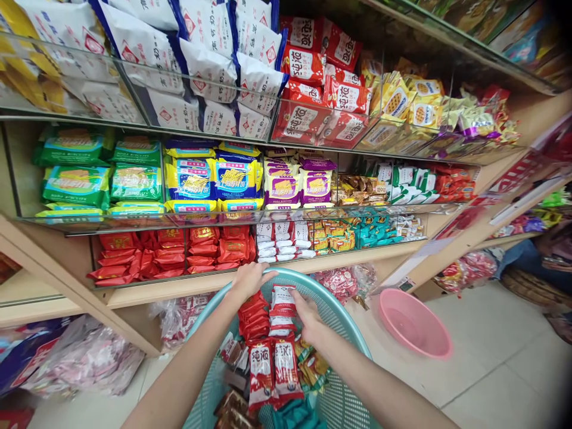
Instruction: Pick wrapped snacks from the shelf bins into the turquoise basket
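A teal plastic basket (346, 322) stands below the shelves, holding red packets (254, 319), red-and-white packets (282, 301), larger red packs with white labels (273, 369), brown packets and teal packets (300, 415). My left hand (251, 280) is closed at the basket's far rim; whether it grips the rim or something else is hard to make out. Inside the basket, my right hand (308, 314) touches the right side of the small red-and-white packets, its thumb and fingers partly hidden.
Glass-fronted shelves (313, 214) with rows of wrapped snacks rise ahead. A pink basin (415, 322) sits on the tiled floor (482, 333) at right. Plastic bags of goods (89, 357) lie under the lower shelf. Part of a person (554, 244) shows at the far right.
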`<state>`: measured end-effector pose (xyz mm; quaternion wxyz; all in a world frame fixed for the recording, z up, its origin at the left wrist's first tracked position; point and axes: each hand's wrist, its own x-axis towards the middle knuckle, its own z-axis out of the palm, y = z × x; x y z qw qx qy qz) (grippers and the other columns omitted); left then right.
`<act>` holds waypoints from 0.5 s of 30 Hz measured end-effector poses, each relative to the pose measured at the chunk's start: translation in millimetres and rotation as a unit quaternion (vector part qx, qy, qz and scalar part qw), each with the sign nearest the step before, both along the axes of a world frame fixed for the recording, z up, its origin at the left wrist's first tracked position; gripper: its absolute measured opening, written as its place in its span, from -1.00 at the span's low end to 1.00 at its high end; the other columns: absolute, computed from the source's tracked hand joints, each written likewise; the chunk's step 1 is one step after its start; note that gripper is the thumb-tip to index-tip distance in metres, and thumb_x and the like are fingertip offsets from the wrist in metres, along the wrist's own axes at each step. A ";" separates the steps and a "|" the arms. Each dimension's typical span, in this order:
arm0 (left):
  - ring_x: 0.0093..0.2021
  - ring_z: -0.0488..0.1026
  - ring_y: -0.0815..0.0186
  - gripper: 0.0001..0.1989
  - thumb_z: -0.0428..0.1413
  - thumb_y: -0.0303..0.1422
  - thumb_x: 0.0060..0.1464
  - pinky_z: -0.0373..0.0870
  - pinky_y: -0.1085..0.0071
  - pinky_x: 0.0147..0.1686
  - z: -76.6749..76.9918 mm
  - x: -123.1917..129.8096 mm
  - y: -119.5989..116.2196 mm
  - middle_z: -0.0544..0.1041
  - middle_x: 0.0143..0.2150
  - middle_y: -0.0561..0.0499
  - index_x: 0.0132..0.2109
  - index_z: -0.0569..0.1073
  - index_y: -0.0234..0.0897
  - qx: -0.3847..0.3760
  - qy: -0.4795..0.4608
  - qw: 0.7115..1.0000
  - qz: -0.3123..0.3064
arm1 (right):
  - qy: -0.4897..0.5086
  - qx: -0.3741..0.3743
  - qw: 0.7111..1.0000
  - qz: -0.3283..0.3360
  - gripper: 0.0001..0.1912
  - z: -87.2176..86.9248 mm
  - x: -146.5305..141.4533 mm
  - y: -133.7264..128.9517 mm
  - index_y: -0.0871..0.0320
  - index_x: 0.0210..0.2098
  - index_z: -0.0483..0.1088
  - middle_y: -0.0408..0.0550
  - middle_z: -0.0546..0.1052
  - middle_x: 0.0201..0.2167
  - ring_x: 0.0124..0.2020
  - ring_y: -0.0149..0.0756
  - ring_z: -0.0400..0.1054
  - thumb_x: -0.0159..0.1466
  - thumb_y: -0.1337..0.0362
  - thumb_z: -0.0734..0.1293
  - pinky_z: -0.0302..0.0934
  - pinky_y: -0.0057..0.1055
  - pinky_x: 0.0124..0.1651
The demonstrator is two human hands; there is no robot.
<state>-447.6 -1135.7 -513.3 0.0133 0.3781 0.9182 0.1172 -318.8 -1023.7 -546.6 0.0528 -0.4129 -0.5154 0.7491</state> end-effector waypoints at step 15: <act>-0.16 0.51 0.09 -0.37 -0.32 0.11 0.13 0.33 0.28 -0.22 2.4 1.2 1.4 0.58 -0.20 -0.16 -0.12 0.47 -0.16 -0.009 -0.008 1.000 0.009 | -0.071 -0.137 0.980 0.125 -0.54 18.7 0.1 5.0 0.18 -0.34 0.41 0.02 0.55 -0.40 -0.39 -0.25 0.42 0.17 -0.11 0.21 0.33 -0.33 -0.35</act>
